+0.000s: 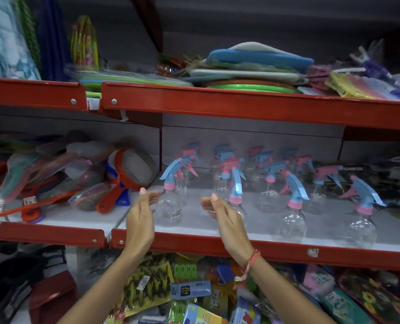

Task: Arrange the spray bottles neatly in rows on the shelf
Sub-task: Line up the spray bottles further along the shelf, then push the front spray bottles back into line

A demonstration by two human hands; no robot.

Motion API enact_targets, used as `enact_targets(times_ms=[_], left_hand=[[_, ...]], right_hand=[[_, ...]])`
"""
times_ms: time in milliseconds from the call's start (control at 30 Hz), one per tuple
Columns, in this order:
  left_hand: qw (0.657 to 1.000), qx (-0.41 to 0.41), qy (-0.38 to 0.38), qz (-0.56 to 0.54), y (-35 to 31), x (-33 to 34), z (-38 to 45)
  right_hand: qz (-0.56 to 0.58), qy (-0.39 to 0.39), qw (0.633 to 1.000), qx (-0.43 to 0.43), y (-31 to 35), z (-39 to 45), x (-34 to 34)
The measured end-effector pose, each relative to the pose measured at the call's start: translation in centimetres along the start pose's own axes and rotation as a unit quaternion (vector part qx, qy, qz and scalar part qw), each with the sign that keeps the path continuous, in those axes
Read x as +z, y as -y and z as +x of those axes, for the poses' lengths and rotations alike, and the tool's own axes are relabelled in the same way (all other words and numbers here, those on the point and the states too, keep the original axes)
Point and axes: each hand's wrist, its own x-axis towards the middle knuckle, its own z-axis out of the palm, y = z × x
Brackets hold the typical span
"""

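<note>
Several clear spray bottles with pink and blue trigger heads stand in rows on the middle shelf [259, 247], which has a white surface and red front rail. The front-left bottle [171, 208] stands between my hands. My left hand [140, 217] hovers just left of it, fingers apart, holding nothing. My right hand [224, 218] is held up in front of a second front bottle [236, 199], fingers loosely curled, with nothing in its grip. Two more front bottles stand further right, one [293, 220] and another [361, 226].
Orange-handled strainers [131, 169] and packaged goods crowd the left bay of the same shelf. The red upper shelf [241, 106] overhangs with stacked mats and plates. Packets fill the bin below [189, 293].
</note>
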Motion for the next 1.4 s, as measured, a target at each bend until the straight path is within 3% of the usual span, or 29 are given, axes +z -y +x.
enact_targets(times_ms=[200,367,833,1167,1400], left_hand=[[0.993,-0.100,0.049,0.047,0.4,-1.0,2.4],[0.980,-0.173,0.093,0.034,1.3,-1.1,4.1],[0.964,-0.209,0.153,0.058,-1.0,-2.4,2.4],[0.970,-0.200,0.131,0.049,-1.2,-3.4,0.8],[0.958,-0.228,0.169,0.030,-2.0,-3.1,-0.9]], right_hand=[[0.000,0.054,0.994,0.099,-0.8,3.0,3.6],[-0.001,0.071,0.989,0.133,-0.7,4.5,5.0],[0.023,0.092,0.985,0.143,-0.2,2.8,4.6],[0.008,0.092,0.986,0.138,0.2,1.9,4.3],[0.102,0.142,0.965,0.197,1.4,3.4,5.1]])
